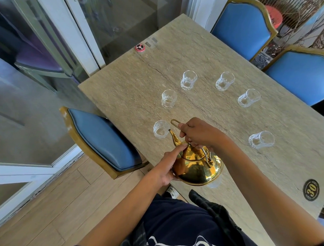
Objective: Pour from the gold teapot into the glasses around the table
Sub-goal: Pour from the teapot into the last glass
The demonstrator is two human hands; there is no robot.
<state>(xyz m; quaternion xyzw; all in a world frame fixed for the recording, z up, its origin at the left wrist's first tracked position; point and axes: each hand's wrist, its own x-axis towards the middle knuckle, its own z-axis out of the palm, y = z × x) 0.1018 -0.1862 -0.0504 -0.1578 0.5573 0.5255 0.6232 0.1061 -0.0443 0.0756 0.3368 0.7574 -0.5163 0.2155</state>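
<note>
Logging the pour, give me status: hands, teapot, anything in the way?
Right hand grips handle, left hand steadies the gold teapot. Spout at nearest glass. No obstruction seen between spout and glass.

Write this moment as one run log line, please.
right hand: holds shiny gold metal teapot handle | left hand: supports body | spout: at nearest clear cut-glass cup

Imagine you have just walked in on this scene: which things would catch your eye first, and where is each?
First the gold teapot, held over the near table edge, the right hand gripping its handle, the left hand steadying its side, its spout at the nearest glass. Then the five other clear glasses spread across the stone table, and the blue chairs around it.
</note>
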